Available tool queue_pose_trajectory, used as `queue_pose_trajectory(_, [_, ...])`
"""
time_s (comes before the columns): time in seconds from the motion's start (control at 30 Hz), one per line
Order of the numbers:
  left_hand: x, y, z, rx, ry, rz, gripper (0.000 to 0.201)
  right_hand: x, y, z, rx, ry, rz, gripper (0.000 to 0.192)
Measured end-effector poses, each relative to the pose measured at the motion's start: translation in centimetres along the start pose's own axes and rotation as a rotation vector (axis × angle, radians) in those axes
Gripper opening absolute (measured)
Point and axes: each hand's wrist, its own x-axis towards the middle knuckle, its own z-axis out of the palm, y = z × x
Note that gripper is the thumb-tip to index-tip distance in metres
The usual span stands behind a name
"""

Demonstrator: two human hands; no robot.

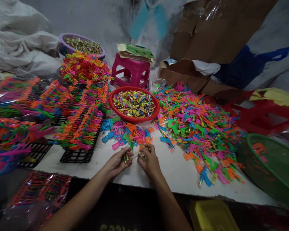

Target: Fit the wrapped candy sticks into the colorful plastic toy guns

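Observation:
My left hand [120, 161], palm turned up, has its fingers curled round several small yellow-banded tubes [126, 157]. Close beside it, my right hand [149, 160] is closed in a pinch on a small pale, greenish tube [143, 155], partly hidden by the fingers. Just beyond both hands lies a small heap of plastic toy guns [127, 132] in blue, pink, orange and green. Behind that heap, a red basin [115, 113] is filled with similar small tubes [135, 103]. A larger pile of toy guns, many with tubes, [192, 118] spreads out to the right.
Black racks [77, 157] packed with upright toy guns stand left. Behind are a purple basin [62, 38] of tubes and a pink stool [131, 69]. A green basket [250, 141] sits at the right edge, with cardboard boxes [207, 35] and a red stool [262, 115] beyond.

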Motion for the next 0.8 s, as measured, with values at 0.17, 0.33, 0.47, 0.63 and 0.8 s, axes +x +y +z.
queue_pose_trajectory(0.17, [-0.3, -0.4, -0.6, 0.098, -0.114, -0.236, 0.023, -0.1, -0.2, -0.4, -0.286, -0.185, -0.298, 0.023])
queue_pose_trajectory(0.33, [-0.1, -0.4, -1.1, 0.159, -0.127, -0.274, 0.029, -0.1, 0.7, -0.8, -0.083, -0.127, -0.323, 0.027])
queue_pose_trajectory(0.47, [0.1, 0.2, -1.2, 0.127, -0.115, -0.232, 0.021, 0.3, 0.5, -2.6, 0.256, -0.157, -0.187, 0.021])
queue_pose_trajectory(0.63, [-0.4, 0.6, -0.8, 0.215, -0.215, -0.274, 0.027, 0.8, -1.1, -4.7, 0.402, -0.639, -0.268, 0.025])
queue_pose_trajectory(0.8, [-0.9, 0.7, -0.8, 0.395, -0.345, -0.232, 0.031, 1.1, -1.9, -4.8, 0.364, -0.742, -0.323, 0.031])
